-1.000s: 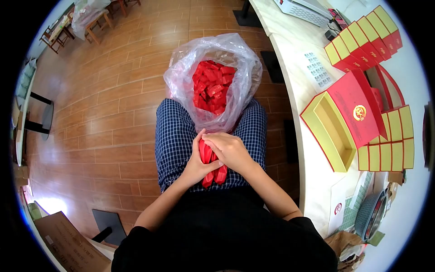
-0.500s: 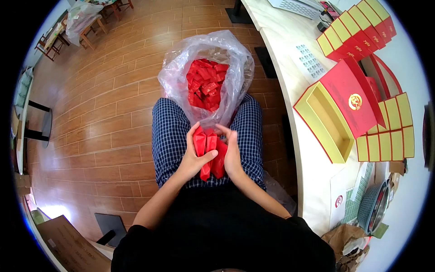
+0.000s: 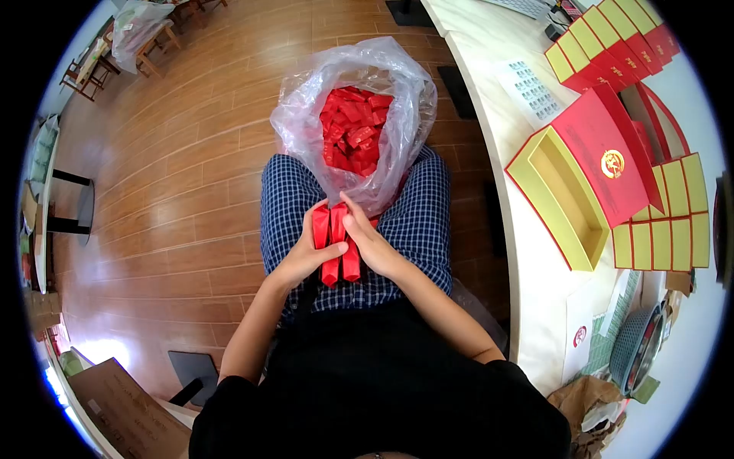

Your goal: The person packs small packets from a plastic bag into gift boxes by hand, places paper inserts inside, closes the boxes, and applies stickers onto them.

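Note:
Over my lap, both hands clasp a bundle of small red packets [image 3: 336, 256] held upright side by side. My left hand [image 3: 304, 252] wraps the bundle from the left. My right hand [image 3: 368, 243] presses against it from the right, fingers lying over the packet tops. Just beyond them a clear plastic bag [image 3: 405, 99] stands open between my knees, filled with several more red packets [image 3: 350, 131].
A white counter [image 3: 497, 130] runs along my right. On it lies an open red-and-yellow gift box [image 3: 566, 203] with its red lid [image 3: 612, 157] raised, beside stacks of closed red-and-yellow boxes [image 3: 664, 222]. More stacked boxes [image 3: 608, 38] sit farther back. Wooden floor lies to the left.
The bundle has gone from loosely gathered to straightened and lined up. My right hand shifted from the side onto the packet tops. The view tilted slightly.

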{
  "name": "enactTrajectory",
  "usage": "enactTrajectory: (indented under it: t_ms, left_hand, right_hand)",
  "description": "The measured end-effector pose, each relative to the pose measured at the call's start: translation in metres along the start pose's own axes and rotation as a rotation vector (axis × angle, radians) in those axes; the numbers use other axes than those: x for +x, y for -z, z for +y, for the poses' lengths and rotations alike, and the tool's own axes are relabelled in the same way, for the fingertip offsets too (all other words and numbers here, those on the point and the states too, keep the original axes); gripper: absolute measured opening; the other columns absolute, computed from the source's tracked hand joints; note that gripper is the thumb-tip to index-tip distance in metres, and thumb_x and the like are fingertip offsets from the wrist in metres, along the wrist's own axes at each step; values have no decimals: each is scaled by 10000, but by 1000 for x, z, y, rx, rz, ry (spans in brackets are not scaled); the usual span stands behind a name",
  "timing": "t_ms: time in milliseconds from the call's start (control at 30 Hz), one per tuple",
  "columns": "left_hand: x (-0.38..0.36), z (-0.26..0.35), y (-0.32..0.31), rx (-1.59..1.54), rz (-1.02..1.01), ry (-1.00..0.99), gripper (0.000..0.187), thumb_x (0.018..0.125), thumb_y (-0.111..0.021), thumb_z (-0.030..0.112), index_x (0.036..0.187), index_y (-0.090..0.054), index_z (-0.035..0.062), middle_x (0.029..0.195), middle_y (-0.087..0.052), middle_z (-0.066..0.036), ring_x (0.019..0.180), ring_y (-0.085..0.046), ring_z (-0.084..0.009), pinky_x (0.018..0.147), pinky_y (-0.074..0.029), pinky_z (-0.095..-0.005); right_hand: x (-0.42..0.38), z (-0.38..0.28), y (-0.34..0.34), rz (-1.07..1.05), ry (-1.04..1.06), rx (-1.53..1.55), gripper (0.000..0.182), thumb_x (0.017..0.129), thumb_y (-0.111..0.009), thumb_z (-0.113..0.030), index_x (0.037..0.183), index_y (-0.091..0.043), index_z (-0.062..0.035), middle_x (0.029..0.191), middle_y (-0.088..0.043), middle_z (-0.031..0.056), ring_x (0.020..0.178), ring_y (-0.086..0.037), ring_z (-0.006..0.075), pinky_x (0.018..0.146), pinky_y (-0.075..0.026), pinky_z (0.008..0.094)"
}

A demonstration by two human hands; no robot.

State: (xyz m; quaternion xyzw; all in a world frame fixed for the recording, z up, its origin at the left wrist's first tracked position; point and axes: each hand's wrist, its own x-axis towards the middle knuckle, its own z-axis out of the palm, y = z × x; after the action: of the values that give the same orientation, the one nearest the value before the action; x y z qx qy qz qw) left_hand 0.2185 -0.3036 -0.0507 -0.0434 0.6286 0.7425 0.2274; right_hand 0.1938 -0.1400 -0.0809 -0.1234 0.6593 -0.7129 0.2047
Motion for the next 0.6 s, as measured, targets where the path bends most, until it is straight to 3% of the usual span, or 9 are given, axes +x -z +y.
enactTrajectory:
  t_ms: [100, 167, 200, 300, 433, 500, 533, 600]
  left_hand:
    - [-8, -11, 2, -14, -10, -35, 892, 820, -733, 179, 1461, -116, 105, 1399, -358, -155, 1301, -380, -235, 1082, -312, -383]
    - [-13, -11, -1, -24, 9, -3, 816, 842, -710, 180, 1442, -163, 90, 1389, -366, -159, 1290, -389, -232, 1073, -327, -377]
    - [-15, -9, -3, -4, 24, 5, 788, 850, -700, 180, 1434, -179, 83, 1379, -376, -158, 1280, -398, -230, 1067, -335, -376]
    - [-7, -5, -10, 42, 23, -38, 734, 866, -679, 171, 1420, -206, 73, 1357, -397, -157, 1260, -416, -227, 1054, -352, -372]
    - [31, 34, -50, 103, -41, -194, 667, 894, -629, 116, 1416, -217, 68, 1335, -425, -163, 1238, -449, -232, 1031, -384, -363]
    - [60, 66, -86, 99, -162, -311, 678, 896, -628, 116, 1424, -206, 67, 1342, -429, -168, 1235, -458, -234, 1032, -385, -362]
    - [73, 87, -107, 119, -226, -321, 703, 889, -642, 132, 1431, -199, 66, 1349, -428, -173, 1235, -460, -240, 1034, -383, -367]
    - [103, 120, -155, 242, -323, -571, 728, 871, -674, 190, 1423, -223, 45, 1345, -427, -172, 1243, -449, -256, 1041, -370, -365]
  right_hand:
    - [-6, -6, 10, -157, -27, 163, 586, 1002, -423, -309, 1471, -228, -16, 1503, -262, 187, 1410, -223, 268, 1144, -174, 356]
    - [-8, -7, 15, -159, -23, 112, 584, 984, -480, -270, 1471, -255, -41, 1477, -323, 181, 1379, -290, 257, 1124, -228, 346]
    - [-9, -15, 17, -182, -169, 149, 579, 982, -487, -279, 1469, -270, -53, 1457, -361, 174, 1359, -324, 247, 1112, -252, 343]
    - [-7, 6, 21, -82, -42, 55, 549, 973, -515, -286, 1446, -343, -67, 1352, -490, 163, 1203, -483, 197, 1031, -356, 306]
    - [-17, -59, 52, 81, -66, 143, 528, 969, -528, -259, 1432, -370, -61, 1393, -462, 160, 1262, -446, 201, 1053, -332, 300]
    - [-23, -90, 85, 301, 162, -73, 518, 964, -541, -243, 1421, -388, -53, 1385, -472, 149, 1243, -459, 191, 1045, -341, 301]
    - [-28, -110, 105, 380, 207, -114, 507, 963, -545, -238, 1411, -403, -48, 1384, -474, 146, 1241, -459, 183, 1042, -345, 297]
    - [-50, -158, 141, 556, 228, -132, 484, 960, -550, -226, 1389, -432, -37, 1378, -482, 137, 1237, -463, 173, 1035, -351, 292]
